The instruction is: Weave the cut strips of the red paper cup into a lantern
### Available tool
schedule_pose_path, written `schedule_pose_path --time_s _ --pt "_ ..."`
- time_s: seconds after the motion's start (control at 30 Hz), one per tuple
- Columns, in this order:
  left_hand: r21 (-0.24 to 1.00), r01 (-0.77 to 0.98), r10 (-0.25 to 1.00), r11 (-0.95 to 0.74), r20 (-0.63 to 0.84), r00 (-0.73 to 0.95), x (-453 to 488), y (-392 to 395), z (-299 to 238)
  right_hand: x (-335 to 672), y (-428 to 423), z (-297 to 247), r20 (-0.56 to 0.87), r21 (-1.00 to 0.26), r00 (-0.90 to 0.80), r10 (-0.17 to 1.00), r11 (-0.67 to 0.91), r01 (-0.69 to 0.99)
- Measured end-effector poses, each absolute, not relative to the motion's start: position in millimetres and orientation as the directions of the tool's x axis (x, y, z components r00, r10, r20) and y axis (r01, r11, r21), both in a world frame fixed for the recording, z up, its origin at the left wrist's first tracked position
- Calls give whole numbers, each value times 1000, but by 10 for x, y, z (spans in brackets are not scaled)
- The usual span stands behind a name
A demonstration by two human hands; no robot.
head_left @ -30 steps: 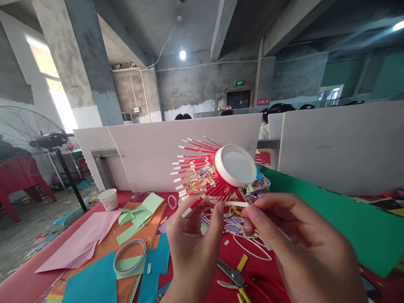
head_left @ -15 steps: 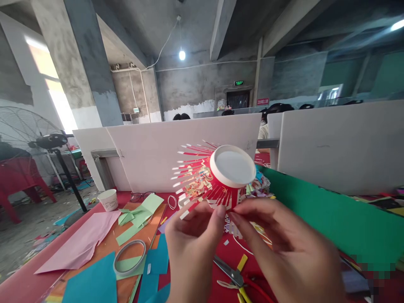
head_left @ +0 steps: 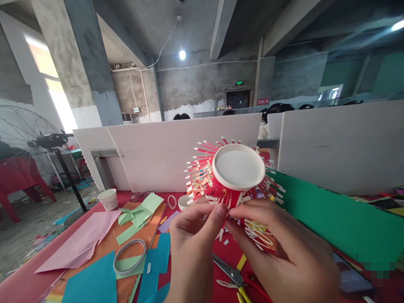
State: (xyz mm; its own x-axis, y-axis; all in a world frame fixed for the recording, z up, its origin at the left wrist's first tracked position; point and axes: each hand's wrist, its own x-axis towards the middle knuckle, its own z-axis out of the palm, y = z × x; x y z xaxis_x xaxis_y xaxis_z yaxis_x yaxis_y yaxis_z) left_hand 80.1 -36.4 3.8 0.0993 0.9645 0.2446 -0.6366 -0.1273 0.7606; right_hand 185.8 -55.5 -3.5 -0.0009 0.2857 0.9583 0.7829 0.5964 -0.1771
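A red paper cup (head_left: 239, 167), its side cut into many thin strips with white tips, is held up in front of me with its white round base toward me. The strips fan outward all around. My left hand (head_left: 197, 235) pinches strips at the lower edge between thumb and fingers. Right beside it, the fingertips of my right hand (head_left: 277, 244) are closed on the strips too. Scissors (head_left: 232, 271) with red and yellow handles lie on the table below my hands.
On the red table (head_left: 23, 284) are a pink sheet (head_left: 78, 240), green paper pieces (head_left: 145, 214), blue paper (head_left: 91, 280), a tape roll (head_left: 129, 257) and a white paper cup (head_left: 108, 199). A green board (head_left: 334, 214) lies right, near a phone (head_left: 353, 275). White partitions (head_left: 186, 158) stand behind.
The cup has shifted slightly right and turned, so fanned strips now show on its right side too. Both hands still pinch the lower strips.
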Motion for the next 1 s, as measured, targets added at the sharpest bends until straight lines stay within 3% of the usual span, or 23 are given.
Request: schedule_pose_path --time_s 0.23,0.43,0.5,0.63,0.73,1.0 --pt "756 -642 966 -127 242 94 798 -391 23 1883 -549 -73 981 4 -114 155 577 817" --pt "752 -644 957 -140 269 107 777 -370 34 1915 -586 -118 980 27 -135 150 564 826" --pt "751 -645 954 -143 278 112 773 -365 41 1882 -594 -109 978 -48 -87 188 614 788" --pt "749 -634 955 -195 293 52 790 -370 34 1754 -582 -86 909 -411 203 364 705 578" --pt "738 -625 949 -253 314 -14 827 -381 23 1689 -561 -89 806 -591 331 491 693 413" --pt "751 -521 912 -406 366 -184 905 -383 -4 1698 -537 -104 627 -754 329 706 656 27"
